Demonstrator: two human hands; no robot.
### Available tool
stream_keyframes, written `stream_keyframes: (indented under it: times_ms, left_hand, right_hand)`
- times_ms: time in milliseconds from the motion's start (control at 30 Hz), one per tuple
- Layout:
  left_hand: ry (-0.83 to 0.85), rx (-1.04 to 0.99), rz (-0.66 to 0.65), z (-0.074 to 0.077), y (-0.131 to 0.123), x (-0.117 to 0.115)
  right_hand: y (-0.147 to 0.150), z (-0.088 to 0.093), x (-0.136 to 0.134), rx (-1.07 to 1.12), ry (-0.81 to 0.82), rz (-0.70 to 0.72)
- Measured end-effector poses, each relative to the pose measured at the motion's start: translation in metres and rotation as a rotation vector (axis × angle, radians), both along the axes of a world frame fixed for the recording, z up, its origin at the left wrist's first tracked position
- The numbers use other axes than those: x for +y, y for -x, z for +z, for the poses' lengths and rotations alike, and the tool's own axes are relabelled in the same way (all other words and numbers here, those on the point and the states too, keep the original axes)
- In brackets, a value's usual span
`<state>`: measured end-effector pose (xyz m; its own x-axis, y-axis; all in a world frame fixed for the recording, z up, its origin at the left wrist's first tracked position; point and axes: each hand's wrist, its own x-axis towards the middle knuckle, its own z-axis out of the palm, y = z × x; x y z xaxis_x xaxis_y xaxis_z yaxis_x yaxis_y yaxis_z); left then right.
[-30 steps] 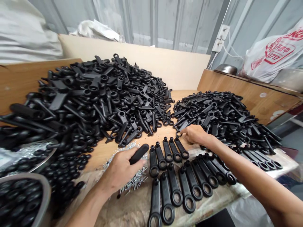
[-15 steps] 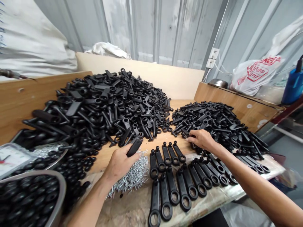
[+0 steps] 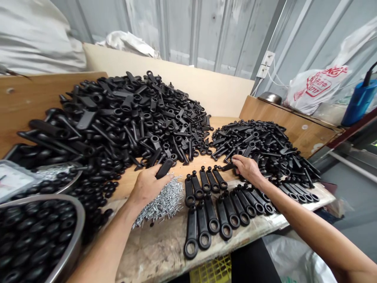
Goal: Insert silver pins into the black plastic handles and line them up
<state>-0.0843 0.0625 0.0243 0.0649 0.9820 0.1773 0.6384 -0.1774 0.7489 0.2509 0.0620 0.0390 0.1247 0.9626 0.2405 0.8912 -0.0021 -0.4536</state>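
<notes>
My left hand (image 3: pixel 146 185) is closed round a black plastic handle (image 3: pixel 164 168), held at the near edge of the big pile of black handles (image 3: pixel 118 118). Just right of this hand lies a heap of small silver pins (image 3: pixel 165 201). My right hand (image 3: pixel 247 168) rests on the near left edge of the smaller pile of black parts (image 3: pixel 265 147), fingers curled on one black piece (image 3: pixel 228 167). Between my hands, several black handles (image 3: pixel 212 212) lie side by side in rows on the table.
A metal bowl (image 3: pixel 69 251) of black rings sits at the near left, a second bowl (image 3: pixel 59 175) with pins behind it. Wooden boards (image 3: pixel 282 118) wall in the table. A white plastic bag (image 3: pixel 312 88) and a blue bottle (image 3: pixel 357 100) stand at the right. A yellow crate (image 3: pixel 210 271) shows below the table edge.
My left hand has carried the black handle away from me toward the big pile. My right hand stayed at the edge of the smaller pile. The view has shifted.
</notes>
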Motion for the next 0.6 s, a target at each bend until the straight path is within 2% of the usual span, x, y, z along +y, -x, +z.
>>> stream_keyframes:
  times_ms: [133,300,433,600]
  left_hand:
    - [0.001,-0.002,-0.001,0.0,0.0,0.0]
    - [0.009,-0.001,-0.013,0.002,0.0,0.0]
    - [0.01,0.018,0.005,0.001,-0.001,0.001]
    - [-0.008,0.019,0.009,0.003,0.001,0.001]
  right_hand:
    - [0.006,-0.006,-0.004,-0.204,0.097,-0.015]
    - [0.011,0.006,-0.012,-0.487,0.323,0.022]
    - [0.015,0.015,-0.007,-0.538,0.306,0.062]
    - [0.027,0.01,0.009,-0.564,0.342,0.128]
